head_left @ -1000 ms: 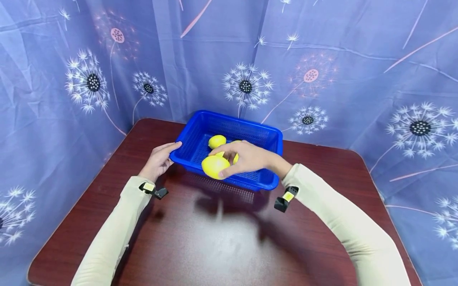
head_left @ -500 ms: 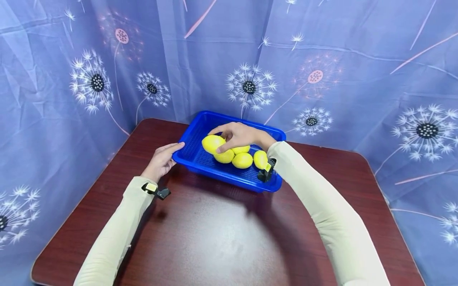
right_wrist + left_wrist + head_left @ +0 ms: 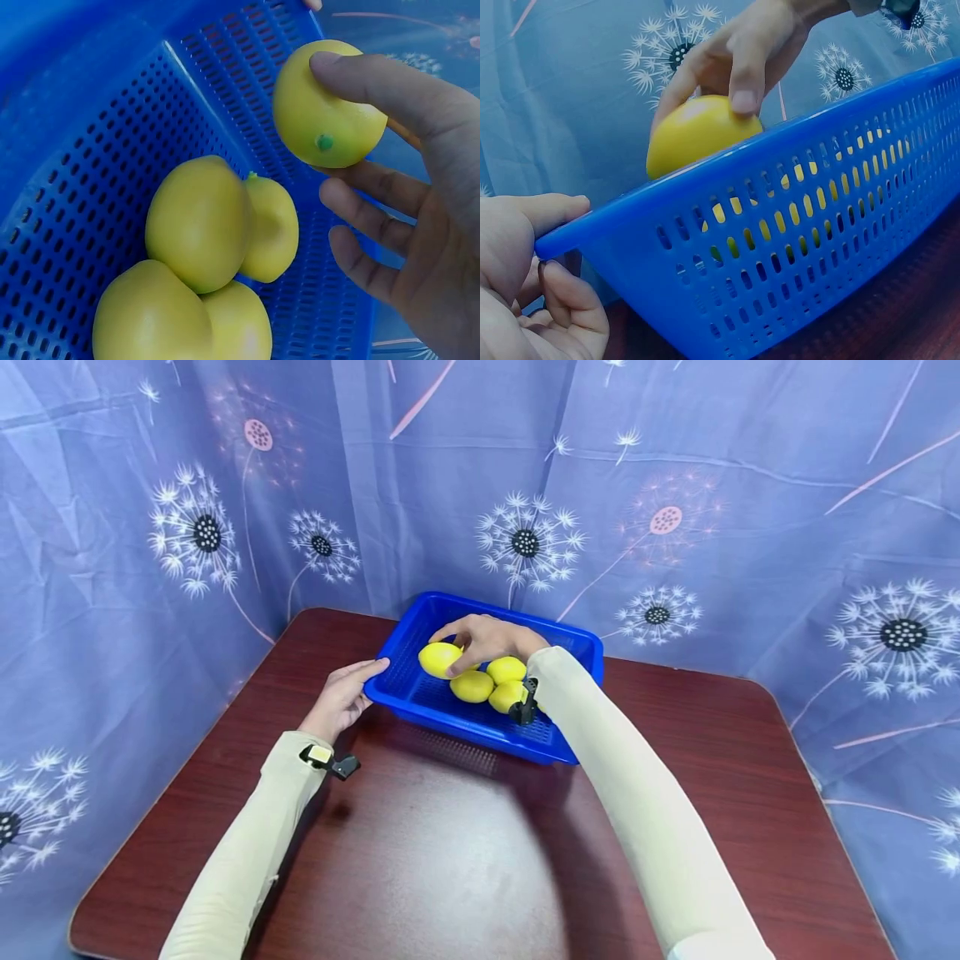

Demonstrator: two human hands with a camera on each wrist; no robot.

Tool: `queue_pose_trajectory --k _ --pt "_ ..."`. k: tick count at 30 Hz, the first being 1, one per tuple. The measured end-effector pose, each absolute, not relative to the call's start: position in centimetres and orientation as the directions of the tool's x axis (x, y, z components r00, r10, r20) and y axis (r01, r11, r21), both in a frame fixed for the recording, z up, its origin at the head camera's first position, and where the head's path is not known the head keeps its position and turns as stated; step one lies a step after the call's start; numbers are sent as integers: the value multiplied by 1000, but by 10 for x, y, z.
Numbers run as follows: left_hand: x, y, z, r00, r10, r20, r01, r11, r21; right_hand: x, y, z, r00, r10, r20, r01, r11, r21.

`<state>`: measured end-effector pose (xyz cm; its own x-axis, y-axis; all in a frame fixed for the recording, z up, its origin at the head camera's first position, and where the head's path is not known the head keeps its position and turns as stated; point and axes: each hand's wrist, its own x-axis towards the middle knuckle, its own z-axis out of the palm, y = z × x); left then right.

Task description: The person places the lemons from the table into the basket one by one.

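Observation:
A blue slotted plastic basket (image 3: 480,737) stands on the table with several yellow lemons (image 3: 471,687) lying together inside. My left hand (image 3: 341,697) grips its left corner; in the left wrist view the thumb lies over the rim (image 3: 615,208) and the other fingers curl beneath. Over the basket's left part, my right hand (image 3: 489,639) pinches a lemon (image 3: 439,660) between thumb and fingers. The right wrist view shows the green stem spot on this held lemon (image 3: 330,112), apart from the lemon pile (image 3: 199,225) below. My right wrist covers part of the pile in the head view.
The dark red-brown wooden table (image 3: 420,852) carries the basket near its back edge. Behind and along the sides hangs a blue curtain (image 3: 420,485) with dandelion prints. A small black wrist camera (image 3: 525,702) on the right sleeve hangs over the basket.
My right hand has carried the lemon from above the basket's front edge back over its inside, then slightly left and lower. My left hand keeps its grip on the corner.

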<state>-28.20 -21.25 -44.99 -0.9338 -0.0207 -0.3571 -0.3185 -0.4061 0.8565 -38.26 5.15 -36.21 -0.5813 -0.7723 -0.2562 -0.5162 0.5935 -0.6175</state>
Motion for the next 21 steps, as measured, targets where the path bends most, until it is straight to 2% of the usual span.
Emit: queue_pose_trajectory --k 11,21 --pt "-282 -211 -450 -931 -36 -363 -321 -389 863 -395 38 -370 -649 -701 -296 -499 686 -530" --pt "-283 -210 -452 -927 -41 -373 -327 -401 856 -393 14 -384 -670 -673 -313 -529 728 -436"
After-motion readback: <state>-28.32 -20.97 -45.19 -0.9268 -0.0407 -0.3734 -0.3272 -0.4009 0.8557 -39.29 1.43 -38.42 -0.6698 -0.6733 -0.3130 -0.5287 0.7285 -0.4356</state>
